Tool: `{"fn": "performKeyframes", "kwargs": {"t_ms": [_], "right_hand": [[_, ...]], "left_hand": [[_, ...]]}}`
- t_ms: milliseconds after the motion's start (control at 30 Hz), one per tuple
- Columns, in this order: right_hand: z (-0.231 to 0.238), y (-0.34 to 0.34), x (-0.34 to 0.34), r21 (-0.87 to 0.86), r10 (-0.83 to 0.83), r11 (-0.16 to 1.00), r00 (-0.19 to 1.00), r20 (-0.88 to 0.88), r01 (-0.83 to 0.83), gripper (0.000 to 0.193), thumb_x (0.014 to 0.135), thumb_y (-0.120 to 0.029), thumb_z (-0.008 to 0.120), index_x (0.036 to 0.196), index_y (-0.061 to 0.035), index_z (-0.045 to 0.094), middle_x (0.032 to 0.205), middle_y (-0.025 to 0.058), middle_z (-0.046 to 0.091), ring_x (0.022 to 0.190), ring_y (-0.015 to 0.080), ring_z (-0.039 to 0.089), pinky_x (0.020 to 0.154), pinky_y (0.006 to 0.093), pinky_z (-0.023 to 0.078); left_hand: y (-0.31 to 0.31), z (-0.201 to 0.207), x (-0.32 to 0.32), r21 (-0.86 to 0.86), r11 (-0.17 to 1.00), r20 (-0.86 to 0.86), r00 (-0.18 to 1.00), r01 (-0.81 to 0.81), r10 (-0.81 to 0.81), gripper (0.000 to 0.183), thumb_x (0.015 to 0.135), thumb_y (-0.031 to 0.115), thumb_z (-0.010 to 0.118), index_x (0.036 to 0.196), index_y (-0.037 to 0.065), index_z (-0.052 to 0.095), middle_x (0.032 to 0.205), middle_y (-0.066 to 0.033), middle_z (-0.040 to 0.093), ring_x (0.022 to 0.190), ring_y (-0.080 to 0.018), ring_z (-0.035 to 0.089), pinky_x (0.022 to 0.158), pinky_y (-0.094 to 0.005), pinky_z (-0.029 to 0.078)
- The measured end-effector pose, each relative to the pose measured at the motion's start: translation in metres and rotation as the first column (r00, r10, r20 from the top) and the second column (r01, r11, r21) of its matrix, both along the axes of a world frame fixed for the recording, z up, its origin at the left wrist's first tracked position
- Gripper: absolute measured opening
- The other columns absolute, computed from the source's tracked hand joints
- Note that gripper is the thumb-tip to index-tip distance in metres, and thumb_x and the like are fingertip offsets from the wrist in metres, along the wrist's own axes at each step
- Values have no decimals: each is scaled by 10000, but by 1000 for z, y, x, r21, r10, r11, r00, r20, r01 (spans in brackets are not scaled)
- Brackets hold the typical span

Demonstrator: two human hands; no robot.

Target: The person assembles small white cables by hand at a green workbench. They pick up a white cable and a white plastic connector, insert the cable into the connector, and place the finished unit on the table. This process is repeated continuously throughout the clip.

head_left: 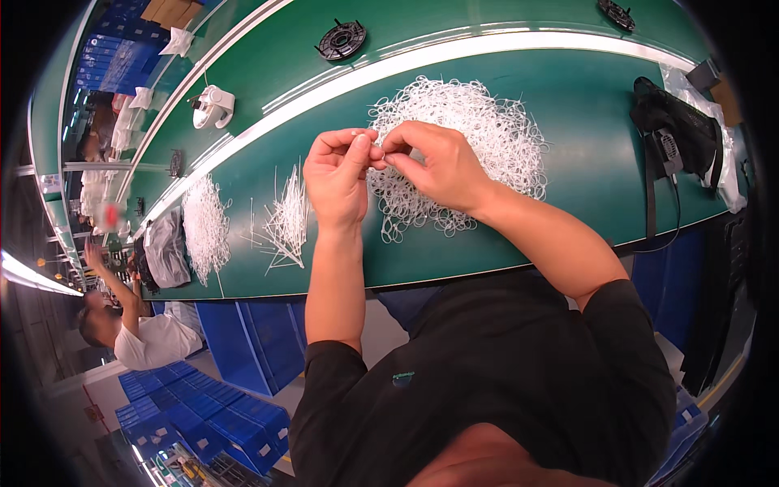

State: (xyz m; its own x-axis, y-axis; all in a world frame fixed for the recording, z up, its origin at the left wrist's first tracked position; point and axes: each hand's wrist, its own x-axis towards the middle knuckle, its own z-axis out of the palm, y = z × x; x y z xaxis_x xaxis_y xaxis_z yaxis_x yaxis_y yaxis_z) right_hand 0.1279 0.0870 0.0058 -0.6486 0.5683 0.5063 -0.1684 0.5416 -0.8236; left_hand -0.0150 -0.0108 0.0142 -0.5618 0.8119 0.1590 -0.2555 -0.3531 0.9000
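Observation:
My left hand and my right hand meet over the green table, fingertips pinched close together. Between them they hold a white cable tie, mostly hidden by the fingers. Behind and below my right hand spreads a large heap of white cable ties bent into loops. Left of my left forearm lies a smaller bunch of straight white cable ties, with a few strays beside it.
Another pile of white looped ties lies farther left, by a grey plastic bag. A black mesh bag with a cable rests at the right. Black round parts sit beyond. A person in white works at left, near blue bins.

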Motion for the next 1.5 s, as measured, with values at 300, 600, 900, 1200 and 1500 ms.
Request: {"fn": "performKeyframes", "kwargs": {"t_ms": [300,600,900,1200,1500], "right_hand": [[10,-2,-1,-268,-172,955,975,-140,130,108,882,-75,664,979,-31,646,815,90,690,739,220,698,656,322,552],[3,2,-2,7,-140,990,987,-75,141,63,857,-110,683,877,-53,702,799,96,705,712,273,691,631,347,549],[4,3,-1,-11,-140,990,989,-37,140,66,849,-115,689,860,-51,702,797,107,710,699,279,696,623,359,548],[0,1,-4,-103,-146,985,988,-40,141,106,850,-87,724,919,-22,675,797,104,708,702,237,697,639,316,540],[6,8,-2,191,-244,952,970,-1,240,97,848,-106,729,924,-57,696,889,61,698,848,236,644,787,357,490]], "left_hand": [[2,-16,21,-106,991,-148,987,-85,69,113,928,-8,679,1027,-57,652,889,-120,705,769,-157,697,681,-284,615],[1,-21,11,-74,992,-99,991,-102,95,125,948,-9,644,1061,-60,635,920,-144,710,775,-206,718,693,-316,624],[1,-18,15,-89,990,-166,982,-108,92,110,932,-16,668,1035,-54,651,881,-123,707,752,-159,695,683,-278,606],[-4,-15,18,-222,970,-429,903,-102,-3,93,937,-19,629,1025,-24,657,864,-39,676,724,-80,625,649,-229,530],[-54,5,-89,-215,716,-887,440,-664,142,127,890,116,749,933,5,705,822,-29,709,737,-89,645,663,-248,518]]}}
